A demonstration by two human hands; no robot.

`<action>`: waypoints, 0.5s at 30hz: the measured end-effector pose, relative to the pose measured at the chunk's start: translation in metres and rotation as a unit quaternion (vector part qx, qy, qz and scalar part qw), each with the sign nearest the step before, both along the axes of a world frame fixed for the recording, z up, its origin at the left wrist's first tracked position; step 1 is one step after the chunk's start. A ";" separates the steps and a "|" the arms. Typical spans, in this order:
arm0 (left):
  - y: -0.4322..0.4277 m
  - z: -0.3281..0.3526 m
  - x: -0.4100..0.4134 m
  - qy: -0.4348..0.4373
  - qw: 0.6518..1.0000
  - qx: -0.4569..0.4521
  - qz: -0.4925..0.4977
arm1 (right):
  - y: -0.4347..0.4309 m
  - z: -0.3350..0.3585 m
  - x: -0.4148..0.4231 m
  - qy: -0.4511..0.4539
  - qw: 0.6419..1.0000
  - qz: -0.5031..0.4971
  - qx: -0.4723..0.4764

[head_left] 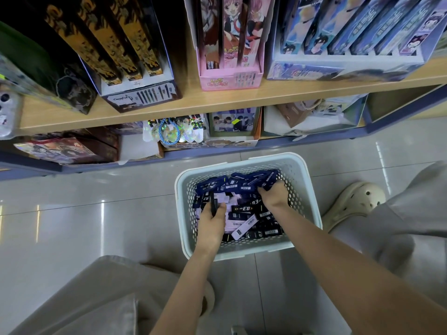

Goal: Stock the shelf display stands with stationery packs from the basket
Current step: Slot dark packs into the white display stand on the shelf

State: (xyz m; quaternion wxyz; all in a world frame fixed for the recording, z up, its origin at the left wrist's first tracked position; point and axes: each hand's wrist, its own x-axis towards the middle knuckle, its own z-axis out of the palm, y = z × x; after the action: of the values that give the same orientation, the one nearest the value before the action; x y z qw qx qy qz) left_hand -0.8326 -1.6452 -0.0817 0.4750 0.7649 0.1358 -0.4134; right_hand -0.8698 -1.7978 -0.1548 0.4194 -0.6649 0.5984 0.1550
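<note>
Pale blue perforated basket (302,180) sits on the tiled floor (96,213), just in front of the lower shelf. It holds jumbled stationery packs (242,211), dark blue and white. Both bare forearms reach in.

Left grip (212,221) is at the near-left side, fingers curled round a narrow dark pack (213,204). Right grip (273,192) is at the far-right side, fingers dug in and curled among the packs.

Wooden shelf (217,100) above carries a black-gold stand (135,97), a pink stand (229,81) and a blue stand (338,68). A cream clog (355,204) is right of the basket.

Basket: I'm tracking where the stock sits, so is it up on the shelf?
No, the basket stands on the tiled floor in front of the shelf.
</note>
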 end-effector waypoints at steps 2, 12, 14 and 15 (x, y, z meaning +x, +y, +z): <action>0.000 0.000 -0.001 0.002 1.000 -0.008 -0.003 | 0.001 -0.001 -0.008 -0.007 1.000 0.017 0.000; -0.004 -0.006 -0.015 0.038 0.998 -0.049 0.014 | 0.003 0.034 -0.045 -0.060 0.991 0.119 -0.003; -0.007 -0.002 -0.016 0.059 0.995 -0.067 0.035 | 0.004 0.035 -0.048 -0.067 0.984 0.162 0.003; -0.008 0.000 -0.017 0.066 0.994 -0.076 0.041 | 0.005 0.037 -0.047 -0.069 0.983 0.167 0.016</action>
State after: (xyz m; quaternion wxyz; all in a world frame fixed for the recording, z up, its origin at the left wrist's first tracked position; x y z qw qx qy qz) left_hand -0.8493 -1.6534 -0.0812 0.5384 0.6914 0.1663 -0.4521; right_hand -0.9168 -1.7925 -0.1175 0.4384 -0.7577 0.4463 0.1855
